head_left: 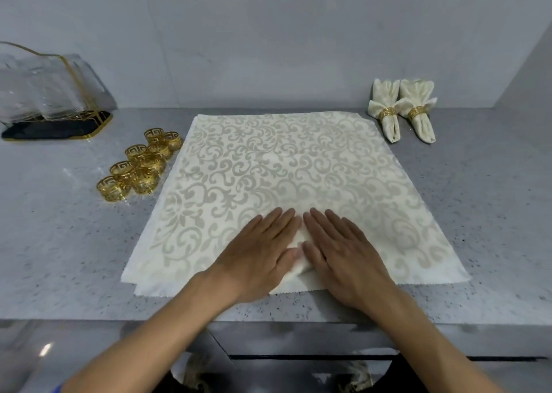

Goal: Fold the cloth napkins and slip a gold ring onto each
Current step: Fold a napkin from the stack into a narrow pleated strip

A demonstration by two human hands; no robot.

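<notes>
Cream cloth with a swirly pattern lies under both hands, and the fingers (285, 218) are straight and flat, pressing down, not pinching or gripping anything. The left hand (263, 252) and the right hand (343, 252) sit side by side near the front edge of the napkin (268, 165), almost touching each other. Between them a small bump of cloth pokes up. The napkin is spread wide on the grey counter (59, 243), and more than one edge shows at its front left corner, so it may lie on other napkins. I think this is the start of folding: the hands are smoothing the cloth flat, and no clear fold shows yet. Next, the fingers need to pick up an edge or a corner and bring it over neatly, so the sides line up. A bunch of gold rings (140, 165) waits just left of the napkin. Two finished napkins (403, 109), each with a ring on it, lie at the back right. A clear holder (44, 94) with gold trim stands at the back left.
</notes>
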